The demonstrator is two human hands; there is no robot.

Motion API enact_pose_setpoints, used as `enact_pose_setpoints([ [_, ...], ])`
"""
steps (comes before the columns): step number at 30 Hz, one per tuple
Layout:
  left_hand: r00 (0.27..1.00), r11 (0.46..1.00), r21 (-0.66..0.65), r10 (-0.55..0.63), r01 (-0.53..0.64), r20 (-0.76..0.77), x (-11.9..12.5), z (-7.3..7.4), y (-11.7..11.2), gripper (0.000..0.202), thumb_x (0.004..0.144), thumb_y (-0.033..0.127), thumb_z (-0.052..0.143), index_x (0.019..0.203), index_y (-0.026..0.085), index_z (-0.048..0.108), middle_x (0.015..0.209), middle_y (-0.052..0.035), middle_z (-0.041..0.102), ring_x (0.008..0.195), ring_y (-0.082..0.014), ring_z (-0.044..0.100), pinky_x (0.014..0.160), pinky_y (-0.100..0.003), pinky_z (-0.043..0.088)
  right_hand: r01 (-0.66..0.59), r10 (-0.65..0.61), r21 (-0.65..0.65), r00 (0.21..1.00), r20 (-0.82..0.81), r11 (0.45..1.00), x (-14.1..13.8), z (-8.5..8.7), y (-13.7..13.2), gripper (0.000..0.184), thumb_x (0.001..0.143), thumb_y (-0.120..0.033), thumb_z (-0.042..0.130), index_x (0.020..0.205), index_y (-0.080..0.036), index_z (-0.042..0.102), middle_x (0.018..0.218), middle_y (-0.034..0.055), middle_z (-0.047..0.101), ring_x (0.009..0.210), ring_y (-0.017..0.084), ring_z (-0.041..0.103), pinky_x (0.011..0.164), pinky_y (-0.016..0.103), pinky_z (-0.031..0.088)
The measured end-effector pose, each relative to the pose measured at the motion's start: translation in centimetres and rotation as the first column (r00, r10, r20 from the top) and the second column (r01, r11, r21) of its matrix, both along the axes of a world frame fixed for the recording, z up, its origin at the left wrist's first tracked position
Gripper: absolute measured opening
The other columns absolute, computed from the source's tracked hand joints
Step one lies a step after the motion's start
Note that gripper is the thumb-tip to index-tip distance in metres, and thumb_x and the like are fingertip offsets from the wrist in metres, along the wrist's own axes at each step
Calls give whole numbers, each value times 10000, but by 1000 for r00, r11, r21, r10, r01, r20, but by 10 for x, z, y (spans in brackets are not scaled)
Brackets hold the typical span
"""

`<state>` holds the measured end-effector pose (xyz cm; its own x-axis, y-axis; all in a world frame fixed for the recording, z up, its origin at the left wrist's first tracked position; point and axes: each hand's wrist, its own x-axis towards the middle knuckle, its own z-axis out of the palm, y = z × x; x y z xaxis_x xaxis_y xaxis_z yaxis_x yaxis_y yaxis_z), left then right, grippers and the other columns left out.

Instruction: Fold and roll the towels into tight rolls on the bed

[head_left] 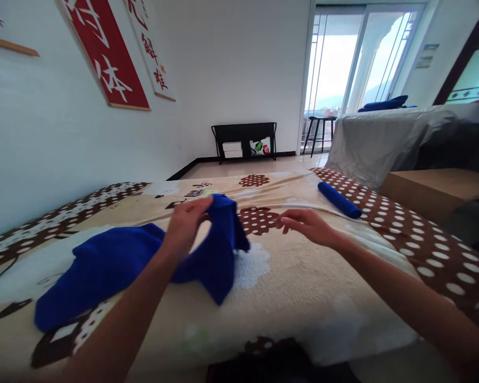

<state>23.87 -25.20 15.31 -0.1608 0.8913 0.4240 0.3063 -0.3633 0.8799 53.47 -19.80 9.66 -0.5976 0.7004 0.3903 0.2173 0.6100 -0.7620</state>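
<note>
My left hand (186, 223) pinches a raised edge of a deep blue cloth (219, 250). From there the cloth hangs down in folds, and the rest of it lies crumpled to the left, partly behind my left forearm. My right hand (308, 225) hovers to the right of the cloth, apart from it, with fingers loosely bent and nothing visible in them. Beyond that hand, a tightly rolled blue cloth (339, 200) lies on the patterned blanket (303, 282).
The blanket covers a wide, bed-like surface. At the right stand a wooden box (435, 186) and a plastic-covered table (367, 138) bearing folded blue cloths (385, 103). A black rack (243, 139) stands by the far wall, and a stool (321, 127) by the glass door.
</note>
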Motion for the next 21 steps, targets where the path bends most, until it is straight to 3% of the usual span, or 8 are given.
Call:
enact_pose_setpoints([
  [2, 973, 973, -34, -230, 229, -28, 30, -10, -5, 398, 835, 539, 609, 709, 174, 706, 654, -28, 650, 670, -179, 592, 665, -306, 496, -102, 94, -77, 990, -100, 992, -20, 8, -17, 391, 912, -563, 522, 1021, -221, 677, 946, 35, 713, 782, 169, 650, 732, 339, 546],
  [4, 919, 926, -80, -376, 368, -118, 54, -14, -12, 414, 877, 511, 574, 674, 165, 675, 645, -17, 625, 654, -159, 570, 657, -288, 482, -47, 41, -59, 994, -105, 997, -32, 12, -28, 372, 847, -574, 619, 1006, -244, 684, 907, 15, 710, 758, 173, 629, 697, 333, 536],
  [8, 875, 904, -71, -427, 422, -228, 70, -15, -21, 427, 914, 488, 537, 640, 177, 640, 654, -2, 582, 662, -140, 538, 629, -260, 465, 151, -150, 73, 989, -18, 986, -32, 12, -37, 298, 819, -492, 672, 949, -226, 707, 795, -5, 683, 671, 150, 567, 636, 303, 483],
  [12, 891, 919, -66, -393, 388, -226, 59, -20, -17, 434, 902, 475, 571, 596, 172, 624, 606, 5, 561, 624, -129, 525, 610, -253, 460, 132, -141, 163, 989, 47, 978, -17, 10, -33, 240, 896, -414, 577, 910, -226, 725, 769, -13, 672, 663, 139, 552, 627, 286, 446],
  [15, 944, 942, -73, -329, 327, -8, 41, -23, -9, 365, 868, 462, 634, 677, 152, 664, 655, -10, 626, 639, -133, 568, 627, -259, 490, 193, -189, 113, 981, -41, 975, 3, 9, -23, 263, 883, -433, 594, 908, -209, 731, 812, 8, 698, 730, 165, 595, 682, 309, 476],
  [17, 938, 969, -39, -227, 245, 263, 22, -20, -3, 292, 831, 424, 689, 757, 142, 676, 703, -13, 660, 657, -131, 598, 623, -248, 511, 243, -239, -13, 938, -253, 970, 21, 10, -13, 271, 837, -452, 653, 936, -211, 725, 874, 19, 714, 797, 178, 622, 748, 328, 506],
  [19, 857, 994, 5, -96, 108, 507, -1, -12, 2, 230, 817, 359, 713, 783, 140, 653, 680, 5, 655, 617, -110, 595, 590, -223, 514, 273, -323, -173, 811, -488, 946, 43, 11, -3, 270, 785, -447, 713, 943, -228, 715, 904, 11, 714, 827, 168, 632, 780, 315, 520],
  [21, 770, 999, 47, -26, -5, 637, -28, -2, 4, 201, 831, 310, 705, 764, 149, 604, 614, 35, 623, 537, -85, 563, 545, -197, 500, 286, -438, -335, 658, -613, 898, 67, 14, 5, 255, 751, -407, 752, 943, -244, 708, 901, 0, 709, 800, 147, 629, 752, 281, 526],
])
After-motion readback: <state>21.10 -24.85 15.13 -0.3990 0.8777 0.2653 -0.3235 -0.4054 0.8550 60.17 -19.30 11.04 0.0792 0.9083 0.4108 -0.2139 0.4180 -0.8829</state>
